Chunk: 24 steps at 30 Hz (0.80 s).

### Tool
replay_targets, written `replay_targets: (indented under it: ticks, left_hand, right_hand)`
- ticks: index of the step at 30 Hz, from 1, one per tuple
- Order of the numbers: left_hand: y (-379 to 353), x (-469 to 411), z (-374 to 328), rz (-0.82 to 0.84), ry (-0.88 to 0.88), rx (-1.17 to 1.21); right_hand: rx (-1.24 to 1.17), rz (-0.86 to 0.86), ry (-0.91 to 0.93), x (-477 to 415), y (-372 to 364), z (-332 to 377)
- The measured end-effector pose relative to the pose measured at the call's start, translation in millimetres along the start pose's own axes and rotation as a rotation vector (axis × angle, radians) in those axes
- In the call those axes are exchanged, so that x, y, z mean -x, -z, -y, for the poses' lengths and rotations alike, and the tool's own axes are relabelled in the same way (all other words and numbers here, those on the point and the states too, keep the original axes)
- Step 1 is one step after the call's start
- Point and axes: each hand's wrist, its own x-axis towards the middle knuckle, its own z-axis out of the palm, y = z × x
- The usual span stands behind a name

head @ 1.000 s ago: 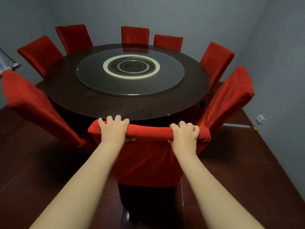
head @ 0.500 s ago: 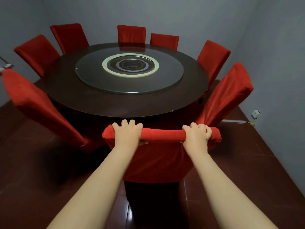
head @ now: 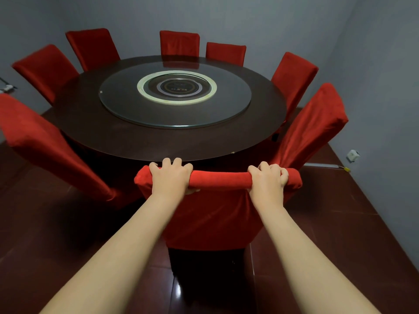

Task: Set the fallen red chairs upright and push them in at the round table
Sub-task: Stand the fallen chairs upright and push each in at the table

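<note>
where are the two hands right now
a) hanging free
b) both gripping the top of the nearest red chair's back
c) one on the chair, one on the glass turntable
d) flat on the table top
b: the left hand and the right hand each curl over the top edge of the nearest chair.

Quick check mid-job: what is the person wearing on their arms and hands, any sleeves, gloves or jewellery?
Nothing shows. Both forearms are bare to the frame's edge, no sleeve or cuff in view. The left hand and right hand wear no gloves; no ring, watch or bracelet shows from this side.
</note>
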Motion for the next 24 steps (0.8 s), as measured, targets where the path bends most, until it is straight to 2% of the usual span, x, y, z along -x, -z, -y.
replay_targets:
  ticks: [4,7,14,24]
  left_hand:
    - [0,11,3,0.122,0.005,0.013]
    - [-6,30,6,0.220,-0.001,0.012]
    - [-20,59,12,0.211,0.007,-0.015]
    - [-18,44,1,0.235,-0.040,0.018]
  right_hand:
    - [-0.029,-0.001,0.014,21,1,3]
    - [-0.034,0.062,0.009,48,1,8]
    - [-0.024,0.103,0.044,80,-3,16]
    - [0.004,0.308,0.033,54,-3,1]
